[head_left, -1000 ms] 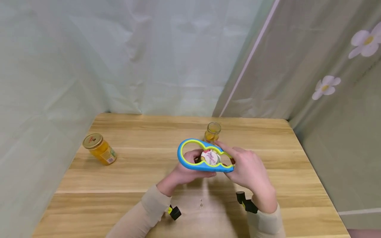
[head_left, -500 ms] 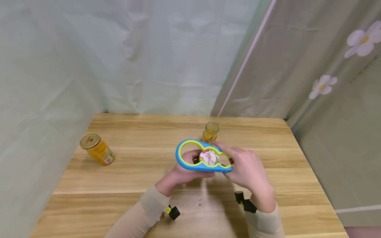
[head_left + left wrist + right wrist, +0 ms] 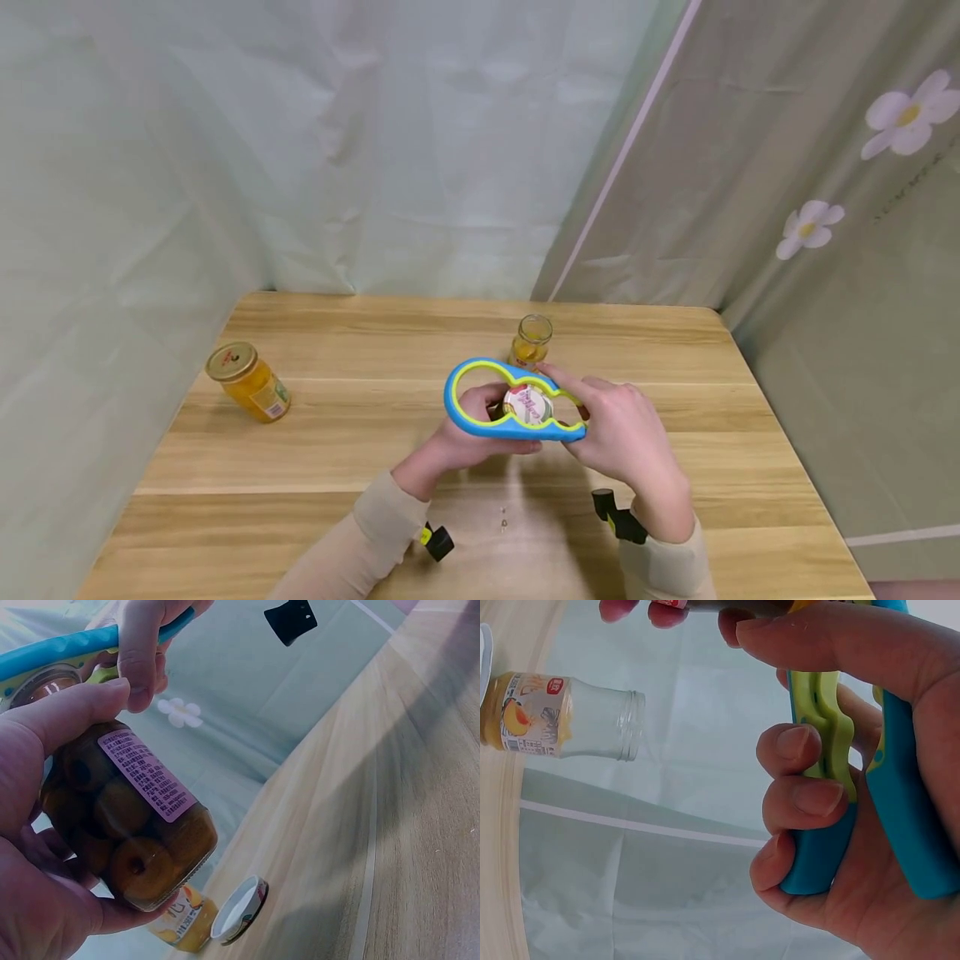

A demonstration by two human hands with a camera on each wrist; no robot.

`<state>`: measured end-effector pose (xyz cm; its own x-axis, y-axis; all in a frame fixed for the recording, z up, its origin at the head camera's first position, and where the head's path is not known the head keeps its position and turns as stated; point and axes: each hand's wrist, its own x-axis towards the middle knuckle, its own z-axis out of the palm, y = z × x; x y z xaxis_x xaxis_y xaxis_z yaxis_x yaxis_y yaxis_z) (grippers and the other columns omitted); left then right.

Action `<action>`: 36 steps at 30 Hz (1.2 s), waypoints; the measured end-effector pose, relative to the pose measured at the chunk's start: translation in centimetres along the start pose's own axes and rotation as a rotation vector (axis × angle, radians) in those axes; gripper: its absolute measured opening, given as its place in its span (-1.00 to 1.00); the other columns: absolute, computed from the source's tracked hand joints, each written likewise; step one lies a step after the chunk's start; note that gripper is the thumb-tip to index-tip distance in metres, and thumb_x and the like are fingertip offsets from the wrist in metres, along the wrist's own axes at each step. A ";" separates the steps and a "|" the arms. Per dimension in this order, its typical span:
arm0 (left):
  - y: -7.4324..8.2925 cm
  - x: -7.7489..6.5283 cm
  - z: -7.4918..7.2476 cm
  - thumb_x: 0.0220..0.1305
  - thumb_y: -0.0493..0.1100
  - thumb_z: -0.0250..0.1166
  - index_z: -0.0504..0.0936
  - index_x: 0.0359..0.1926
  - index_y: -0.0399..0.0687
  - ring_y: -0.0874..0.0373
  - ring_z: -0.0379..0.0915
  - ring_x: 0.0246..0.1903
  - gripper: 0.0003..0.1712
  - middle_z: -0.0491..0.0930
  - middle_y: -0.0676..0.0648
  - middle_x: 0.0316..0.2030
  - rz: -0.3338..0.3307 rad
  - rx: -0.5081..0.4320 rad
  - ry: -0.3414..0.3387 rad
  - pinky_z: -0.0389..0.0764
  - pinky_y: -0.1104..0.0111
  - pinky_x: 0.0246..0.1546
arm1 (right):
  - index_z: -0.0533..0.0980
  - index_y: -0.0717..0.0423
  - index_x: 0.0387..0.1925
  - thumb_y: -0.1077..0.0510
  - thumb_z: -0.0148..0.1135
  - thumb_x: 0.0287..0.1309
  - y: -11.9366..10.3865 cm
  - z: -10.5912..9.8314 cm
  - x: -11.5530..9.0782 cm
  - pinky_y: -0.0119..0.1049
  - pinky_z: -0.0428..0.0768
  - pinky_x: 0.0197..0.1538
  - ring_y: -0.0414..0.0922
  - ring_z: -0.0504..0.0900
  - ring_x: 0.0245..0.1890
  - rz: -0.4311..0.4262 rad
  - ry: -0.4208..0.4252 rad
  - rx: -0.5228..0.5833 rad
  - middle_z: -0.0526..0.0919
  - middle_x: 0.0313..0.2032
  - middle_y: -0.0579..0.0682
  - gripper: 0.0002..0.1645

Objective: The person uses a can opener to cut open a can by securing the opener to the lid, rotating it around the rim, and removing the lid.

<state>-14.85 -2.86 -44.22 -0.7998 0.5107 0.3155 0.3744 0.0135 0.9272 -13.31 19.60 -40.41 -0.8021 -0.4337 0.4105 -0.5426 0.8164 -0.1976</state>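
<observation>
My left hand [image 3: 461,442] grips a glass jar [image 3: 124,802] of dark round fruit with a pink printed label. The jar is tilted in the left wrist view and held above the table. Around its white, pink-lettered lid [image 3: 529,404] sits a blue and lime-green jar opener [image 3: 517,428], the lid in its middle notch. My right hand [image 3: 628,433] holds both handles of the opener, its fingers curled round them in the right wrist view. Most of the jar is hidden below the opener in the head view.
Behind the hands stands a lidless jar [image 3: 531,340] with yellow fruit in it. A loose lid [image 3: 240,909] lies near that jar. At the left of the wooden table [image 3: 360,475] is a gold-lidded jar [image 3: 252,385] of yellow fruit. A curtain [image 3: 435,167] hangs behind.
The head view shifts slightly. Both hands, the jar opener and the gripped jar keep nearly the same pose, with no clear turn of the opener.
</observation>
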 end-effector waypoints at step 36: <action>0.4 -0.2 -0.4 -0.03 -0.27 0.55 0.54 0.10 -0.19 0.19 0.54 -0.14 -0.38 0.65 0.01 -0.07 -0.021 0.048 -0.102 0.63 0.27 -0.10 | 0.47 -0.45 0.26 0.15 0.43 -0.38 0.1 -0.8 -0.2 -0.33 0.23 -0.63 -0.31 0.23 -0.70 -0.058 -0.011 0.007 0.28 -0.65 -0.31 -0.01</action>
<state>-14.67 -3.29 -43.81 -0.7567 0.5945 0.2719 0.3822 0.0650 0.9218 -13.00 20.14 -39.81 -0.7720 -0.4842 0.4118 -0.5897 0.7874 -0.1797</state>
